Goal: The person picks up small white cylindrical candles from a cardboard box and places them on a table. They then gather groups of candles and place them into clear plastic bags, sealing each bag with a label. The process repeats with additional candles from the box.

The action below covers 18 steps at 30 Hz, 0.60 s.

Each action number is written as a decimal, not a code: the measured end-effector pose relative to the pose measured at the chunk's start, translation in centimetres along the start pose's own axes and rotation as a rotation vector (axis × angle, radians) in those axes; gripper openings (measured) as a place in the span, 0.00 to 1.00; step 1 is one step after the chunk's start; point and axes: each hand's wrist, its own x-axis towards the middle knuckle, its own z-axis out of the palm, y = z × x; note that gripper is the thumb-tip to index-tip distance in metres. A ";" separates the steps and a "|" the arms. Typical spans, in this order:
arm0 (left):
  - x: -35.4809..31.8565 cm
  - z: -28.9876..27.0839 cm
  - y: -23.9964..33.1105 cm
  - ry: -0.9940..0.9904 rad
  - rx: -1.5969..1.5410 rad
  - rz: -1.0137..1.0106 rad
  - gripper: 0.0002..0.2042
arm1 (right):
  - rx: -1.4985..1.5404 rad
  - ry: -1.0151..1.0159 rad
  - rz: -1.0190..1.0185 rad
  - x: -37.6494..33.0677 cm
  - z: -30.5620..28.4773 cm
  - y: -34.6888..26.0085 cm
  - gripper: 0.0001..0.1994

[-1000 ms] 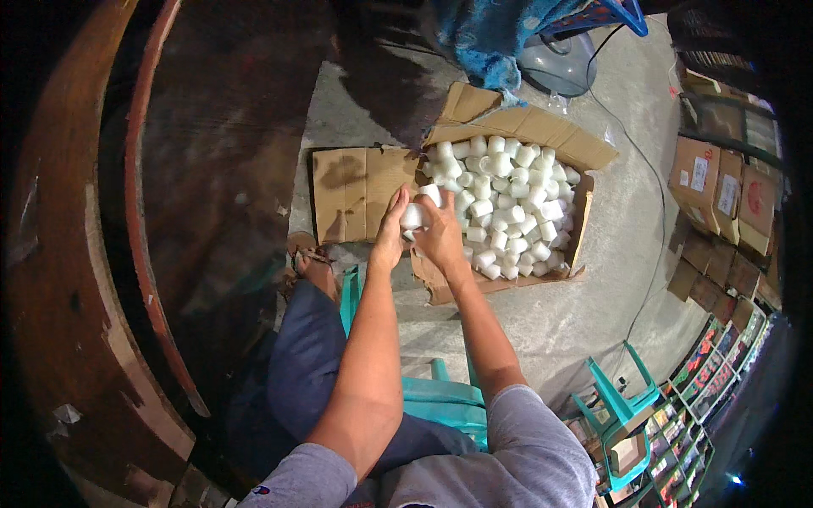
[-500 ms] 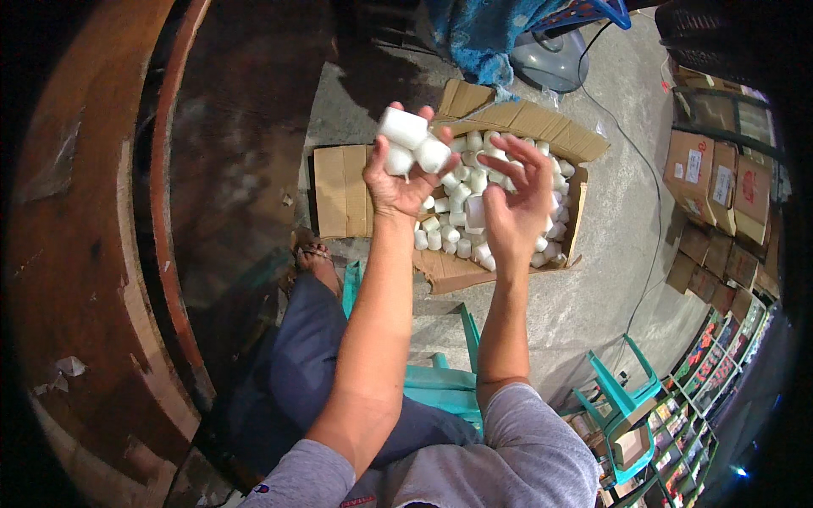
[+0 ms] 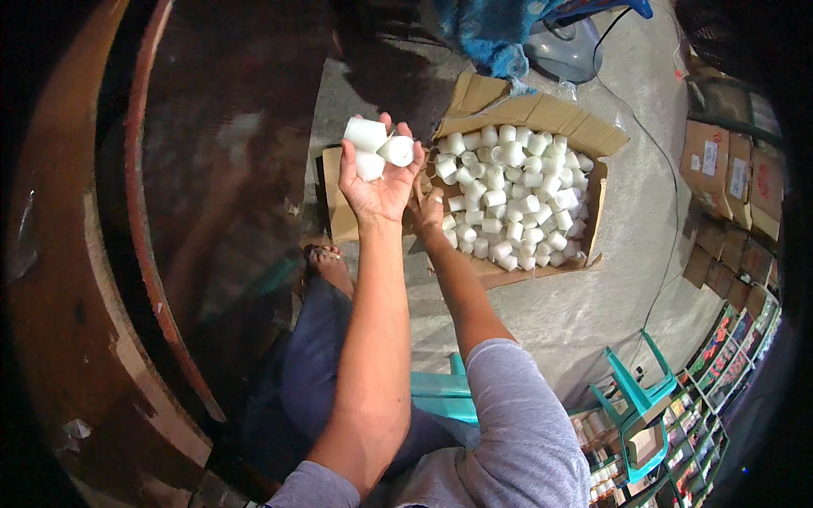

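White cylinders (image 3: 366, 134) inside left hand (image 3: 378, 188), fingers cupped around them (right hand (image 3: 428, 209): grip unclear)

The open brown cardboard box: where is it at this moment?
In the head view, the box sits right of centre on the grey concrete floor, with the person's bare right hand at its left edge.

A blue cloth (image 3: 487, 35) hangs ahead — brown cartons (image 3: 716, 188) stacked at right.
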 end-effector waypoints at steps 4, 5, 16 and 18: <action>0.5 -0.2 -0.2 -0.008 0.010 -0.021 0.20 | 0.189 0.046 -0.038 0.1 1.3 2.9 0.28; 0.4 -0.4 -0.2 -0.002 0.022 -0.012 0.20 | 0.242 0.014 -0.029 -0.3 0.0 3.1 0.28; -0.2 -0.5 -0.8 0.075 0.033 -0.011 0.21 | 0.323 -0.093 -0.020 1.2 -0.7 2.8 0.33; -0.2 -0.6 -1.1 0.087 0.061 -0.011 0.20 | 0.475 -0.076 0.029 1.8 -0.5 3.2 0.35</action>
